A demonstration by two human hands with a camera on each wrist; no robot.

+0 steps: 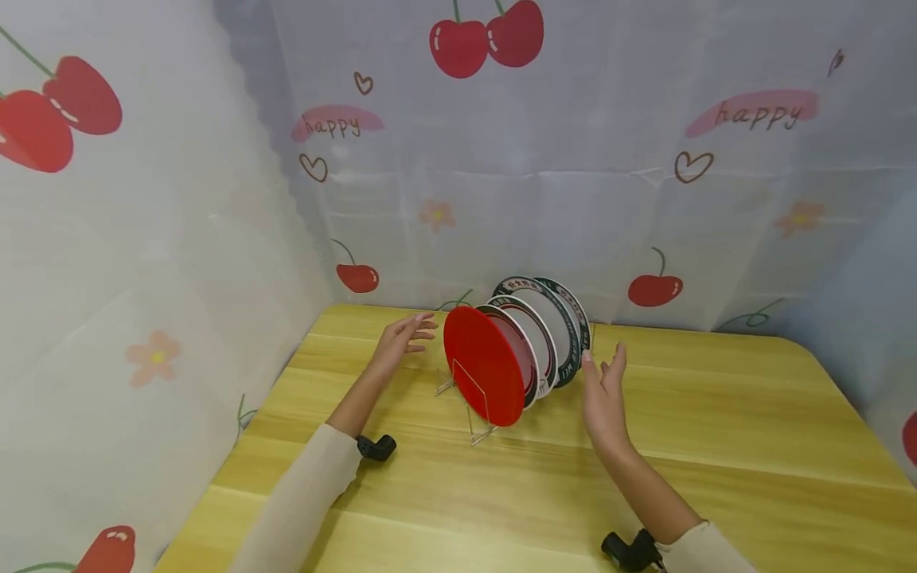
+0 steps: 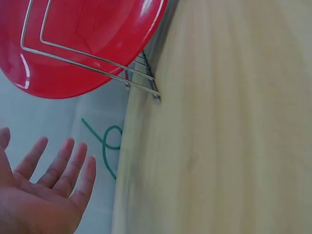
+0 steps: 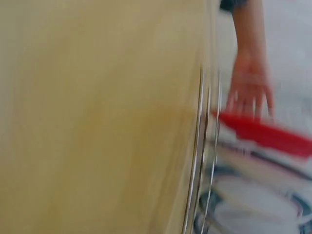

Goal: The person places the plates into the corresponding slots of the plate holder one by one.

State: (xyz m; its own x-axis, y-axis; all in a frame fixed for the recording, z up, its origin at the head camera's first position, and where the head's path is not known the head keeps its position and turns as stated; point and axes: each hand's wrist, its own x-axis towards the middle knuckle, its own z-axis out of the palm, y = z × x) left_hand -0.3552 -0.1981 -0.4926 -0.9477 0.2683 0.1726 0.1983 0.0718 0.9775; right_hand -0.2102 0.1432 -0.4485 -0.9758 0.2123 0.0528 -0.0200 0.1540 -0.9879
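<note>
A wire plate rack (image 1: 469, 402) stands on the table, holding several round plates on edge. The nearest is a plain red plate (image 1: 483, 366); behind it are white plates with dark patterned rims, among them a large patterned plate (image 1: 555, 326). My left hand (image 1: 396, 342) hovers to the left of the red plate, fingers extended and apart from it; the left wrist view shows its palm and spread fingers (image 2: 73, 170). My right hand (image 1: 605, 398) is raised at the rack's right end, fingers straight, near the rearmost plate; whether it touches cannot be told. Both hands hold nothing.
The wooden table (image 1: 688, 414) reaches out on both sides of the rack. A white curtain (image 1: 573, 215) with cherry prints hangs behind it and at the sides. Black wrist devices, one on the left wrist (image 1: 377, 448) and one on the right (image 1: 630, 551), sit below the hands.
</note>
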